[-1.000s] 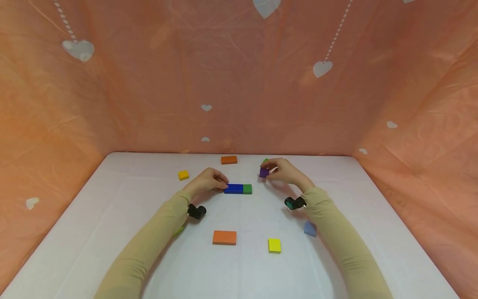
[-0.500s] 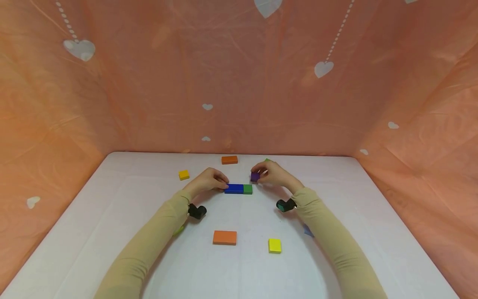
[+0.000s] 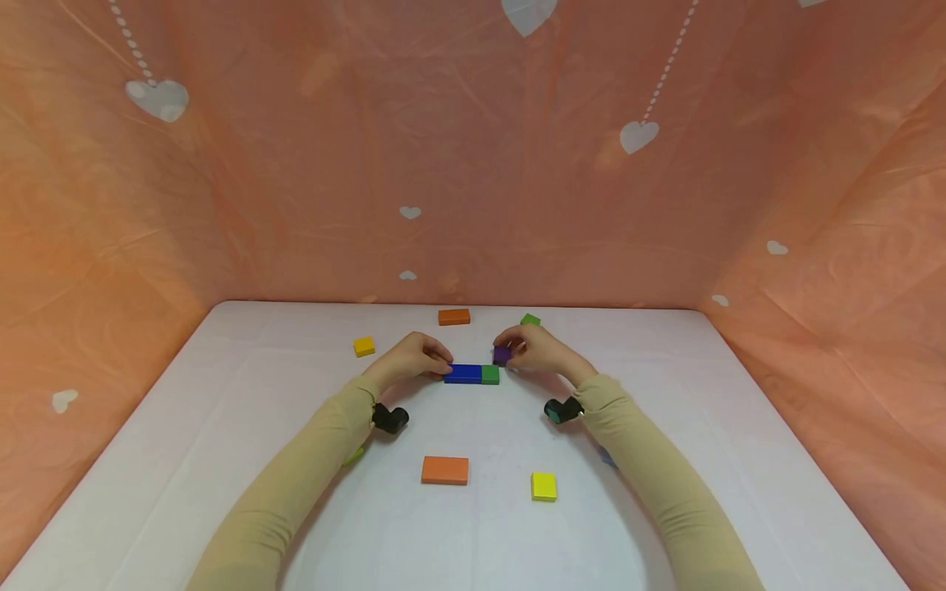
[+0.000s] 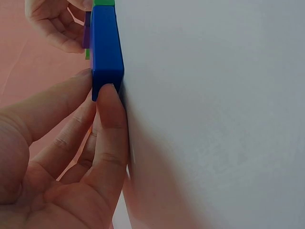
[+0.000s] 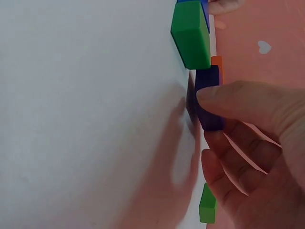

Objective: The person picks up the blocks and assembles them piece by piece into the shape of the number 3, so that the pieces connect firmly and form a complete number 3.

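On the white table lies a long blue block (image 3: 463, 374) with a small green block (image 3: 490, 375) end to end at its right. My left hand (image 3: 408, 359) holds the blue block at its left end, fingertips against that end and its upper edge in the left wrist view. Between thumb and fingers my right hand (image 3: 541, 350) pinches a purple block (image 5: 208, 102), just behind the green block. In the right wrist view the purple block is tilted slightly and close to the green one; whether they touch I cannot tell.
Behind my hands lie an orange block (image 3: 454, 317), a yellow-orange block (image 3: 364, 346) and a light green block (image 3: 530, 319). Nearer are another orange block (image 3: 445, 470) and a yellow block (image 3: 544, 487). The sleeves partly cover a lime piece (image 3: 356, 455) and a light blue piece (image 3: 608, 457).
My right hand has carried the purple block leftward and a little nearer, from beside the light green block to just behind the small green one. The left hand has stayed in place.
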Demonstrator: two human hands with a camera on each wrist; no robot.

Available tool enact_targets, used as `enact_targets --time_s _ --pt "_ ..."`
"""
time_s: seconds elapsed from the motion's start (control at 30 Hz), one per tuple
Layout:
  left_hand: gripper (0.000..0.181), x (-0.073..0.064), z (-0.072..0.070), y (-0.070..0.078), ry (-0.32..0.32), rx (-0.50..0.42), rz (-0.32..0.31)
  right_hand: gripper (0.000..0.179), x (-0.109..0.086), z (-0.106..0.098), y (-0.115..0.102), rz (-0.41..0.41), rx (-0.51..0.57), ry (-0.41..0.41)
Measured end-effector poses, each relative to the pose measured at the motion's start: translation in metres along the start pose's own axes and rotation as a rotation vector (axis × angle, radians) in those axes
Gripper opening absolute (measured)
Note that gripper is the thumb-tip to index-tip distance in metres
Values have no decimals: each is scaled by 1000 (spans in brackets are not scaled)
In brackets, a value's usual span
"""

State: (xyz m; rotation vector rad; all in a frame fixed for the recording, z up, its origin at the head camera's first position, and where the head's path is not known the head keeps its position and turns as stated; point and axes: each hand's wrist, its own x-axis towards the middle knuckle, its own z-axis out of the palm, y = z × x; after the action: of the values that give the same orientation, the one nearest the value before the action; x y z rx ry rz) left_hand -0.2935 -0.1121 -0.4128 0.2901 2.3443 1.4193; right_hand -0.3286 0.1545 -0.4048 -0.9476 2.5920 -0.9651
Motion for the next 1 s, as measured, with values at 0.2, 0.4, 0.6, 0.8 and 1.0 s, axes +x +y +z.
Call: enact_targets --time_s 0.2,0.4,0.6,0.8,1.0 --pt "21 1 0 1 1 -23 -18 39 -1 0 -1 9 -12 -1" --pt "21 3 -1 -1 5 -25 -8 38 -1 2 1 -4 -17 -6" --pt "20 2 0 -2 8 -7 -25 39 0 5 2 17 -17 -18" --pt "20 3 0 -1 19 5 -26 39 1 5 1 7 -25 -21" --pt "20 4 -1 0 12 9 -28 38 1 5 1 -20 -38 -23"
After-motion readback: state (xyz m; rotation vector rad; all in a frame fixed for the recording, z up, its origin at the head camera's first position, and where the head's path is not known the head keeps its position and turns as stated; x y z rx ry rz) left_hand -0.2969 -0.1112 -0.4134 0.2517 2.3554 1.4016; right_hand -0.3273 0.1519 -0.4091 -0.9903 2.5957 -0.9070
